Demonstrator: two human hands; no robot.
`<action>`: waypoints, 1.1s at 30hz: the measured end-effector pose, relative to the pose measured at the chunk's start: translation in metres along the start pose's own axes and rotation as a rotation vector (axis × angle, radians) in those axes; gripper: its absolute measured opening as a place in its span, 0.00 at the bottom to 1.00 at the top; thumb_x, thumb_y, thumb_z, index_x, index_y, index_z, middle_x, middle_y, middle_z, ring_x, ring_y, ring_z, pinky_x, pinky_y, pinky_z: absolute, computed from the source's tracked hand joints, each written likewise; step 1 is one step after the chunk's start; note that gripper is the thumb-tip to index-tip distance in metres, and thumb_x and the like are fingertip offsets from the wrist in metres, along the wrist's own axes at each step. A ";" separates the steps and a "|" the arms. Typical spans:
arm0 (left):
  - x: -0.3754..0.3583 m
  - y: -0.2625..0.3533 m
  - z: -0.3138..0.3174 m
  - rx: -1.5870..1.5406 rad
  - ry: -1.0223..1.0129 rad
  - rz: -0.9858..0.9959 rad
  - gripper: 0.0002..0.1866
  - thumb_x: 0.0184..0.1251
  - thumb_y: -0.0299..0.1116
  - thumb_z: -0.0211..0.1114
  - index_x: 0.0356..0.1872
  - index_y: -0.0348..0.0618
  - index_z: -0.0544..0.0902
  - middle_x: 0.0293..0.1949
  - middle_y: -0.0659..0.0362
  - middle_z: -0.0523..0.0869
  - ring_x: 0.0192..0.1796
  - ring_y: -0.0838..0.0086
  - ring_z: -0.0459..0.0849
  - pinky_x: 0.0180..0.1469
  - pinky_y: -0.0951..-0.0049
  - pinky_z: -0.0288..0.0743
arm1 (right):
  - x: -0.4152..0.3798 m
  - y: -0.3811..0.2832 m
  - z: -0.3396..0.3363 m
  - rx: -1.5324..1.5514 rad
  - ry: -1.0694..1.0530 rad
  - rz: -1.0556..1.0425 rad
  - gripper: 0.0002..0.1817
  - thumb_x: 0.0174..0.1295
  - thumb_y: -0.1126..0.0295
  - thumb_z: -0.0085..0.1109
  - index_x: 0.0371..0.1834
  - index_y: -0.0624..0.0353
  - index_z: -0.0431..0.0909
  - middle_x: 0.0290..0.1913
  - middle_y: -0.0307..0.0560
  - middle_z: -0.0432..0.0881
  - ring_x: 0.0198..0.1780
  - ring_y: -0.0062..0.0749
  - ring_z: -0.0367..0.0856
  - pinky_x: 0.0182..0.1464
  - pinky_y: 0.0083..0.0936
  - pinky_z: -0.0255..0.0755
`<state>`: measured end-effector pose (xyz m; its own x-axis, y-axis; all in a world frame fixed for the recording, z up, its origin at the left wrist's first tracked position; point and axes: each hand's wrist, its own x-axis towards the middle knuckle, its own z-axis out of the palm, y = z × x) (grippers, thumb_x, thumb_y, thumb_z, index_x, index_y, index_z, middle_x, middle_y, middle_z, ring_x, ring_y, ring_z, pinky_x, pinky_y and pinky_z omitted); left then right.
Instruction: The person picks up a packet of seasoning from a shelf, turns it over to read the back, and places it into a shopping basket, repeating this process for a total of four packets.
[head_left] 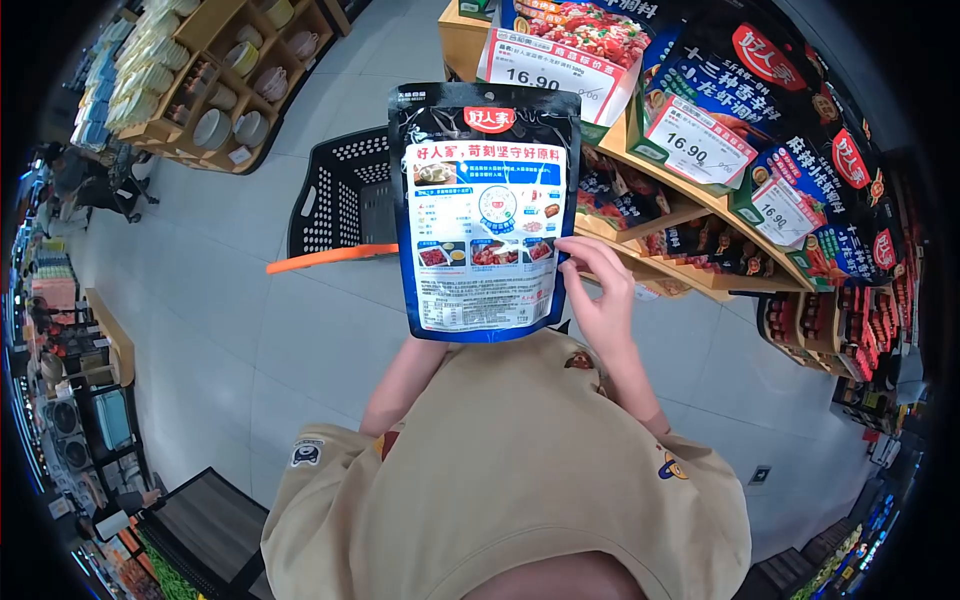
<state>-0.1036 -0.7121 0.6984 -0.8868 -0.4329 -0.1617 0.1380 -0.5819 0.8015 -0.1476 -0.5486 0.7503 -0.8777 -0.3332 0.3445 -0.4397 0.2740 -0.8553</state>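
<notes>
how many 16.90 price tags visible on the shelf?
3. One price tag at the top under the red-pictured packs, a second price tag to its right, a third price tag lower right. More may be hidden behind the held pouch.

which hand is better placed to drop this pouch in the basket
Probably the right hand: it visibly grips the seasoning pouch at its edge. The left hand is hidden behind the pouch. The black basket sits just behind it.

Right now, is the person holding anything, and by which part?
Yes: a dark blue seasoning pouch, held upright. The right hand pinches its right edge low down; the left hand is hidden behind the pouch's lower part.
</notes>
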 end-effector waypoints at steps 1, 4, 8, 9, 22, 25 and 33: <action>0.000 -0.001 0.002 -0.002 -0.006 0.000 0.27 0.62 0.41 0.46 0.58 0.35 0.57 0.53 0.51 0.67 0.54 0.69 0.67 0.57 0.72 0.58 | 0.000 0.001 -0.001 -0.002 0.010 -0.016 0.12 0.46 0.85 0.50 0.36 0.65 0.74 0.38 0.47 0.76 0.32 0.27 0.75 0.35 0.18 0.69; 0.002 -0.003 0.007 0.002 -0.018 -0.004 0.27 0.62 0.41 0.46 0.58 0.35 0.57 0.53 0.51 0.67 0.54 0.69 0.67 0.57 0.72 0.58 | -0.001 0.000 -0.006 0.006 0.004 -0.007 0.13 0.45 0.85 0.50 0.36 0.65 0.74 0.37 0.47 0.75 0.31 0.26 0.74 0.35 0.18 0.69; 0.004 -0.003 0.011 0.002 -0.023 -0.004 0.26 0.62 0.41 0.46 0.58 0.35 0.57 0.52 0.51 0.67 0.54 0.69 0.67 0.57 0.72 0.58 | 0.000 -0.002 -0.011 0.000 0.002 -0.001 0.13 0.45 0.85 0.50 0.36 0.65 0.74 0.37 0.47 0.75 0.30 0.25 0.74 0.35 0.18 0.68; 0.004 -0.004 0.011 0.001 -0.023 -0.002 0.26 0.62 0.41 0.46 0.58 0.35 0.57 0.52 0.51 0.67 0.54 0.69 0.67 0.57 0.72 0.58 | 0.001 -0.002 -0.012 -0.012 -0.002 -0.002 0.13 0.45 0.85 0.50 0.36 0.65 0.74 0.37 0.47 0.75 0.30 0.25 0.74 0.35 0.18 0.68; 0.005 -0.008 0.019 0.007 -0.049 -0.013 0.26 0.62 0.41 0.45 0.57 0.35 0.58 0.52 0.51 0.68 0.54 0.69 0.68 0.57 0.72 0.58 | -0.001 0.007 -0.014 -0.012 -0.009 -0.038 0.13 0.44 0.84 0.50 0.36 0.65 0.74 0.38 0.47 0.74 0.28 0.28 0.74 0.32 0.20 0.69; 0.006 -0.009 0.021 0.010 -0.061 -0.021 0.26 0.62 0.41 0.45 0.57 0.35 0.58 0.52 0.51 0.68 0.54 0.69 0.68 0.57 0.72 0.58 | -0.001 0.007 -0.018 -0.028 0.010 -0.038 0.13 0.44 0.84 0.50 0.35 0.65 0.74 0.37 0.48 0.74 0.28 0.28 0.74 0.32 0.20 0.69; 0.011 -0.011 0.025 0.015 -0.098 -0.037 0.26 0.62 0.41 0.45 0.57 0.35 0.59 0.51 0.51 0.69 0.53 0.69 0.68 0.57 0.72 0.58 | 0.000 0.009 -0.019 -0.043 0.045 -0.027 0.12 0.44 0.84 0.50 0.34 0.65 0.74 0.36 0.48 0.74 0.28 0.29 0.74 0.32 0.20 0.69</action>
<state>-0.1258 -0.6938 0.7024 -0.9301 -0.3418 -0.1345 0.0988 -0.5855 0.8046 -0.1549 -0.5291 0.7501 -0.8727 -0.3005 0.3850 -0.4702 0.3041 -0.8285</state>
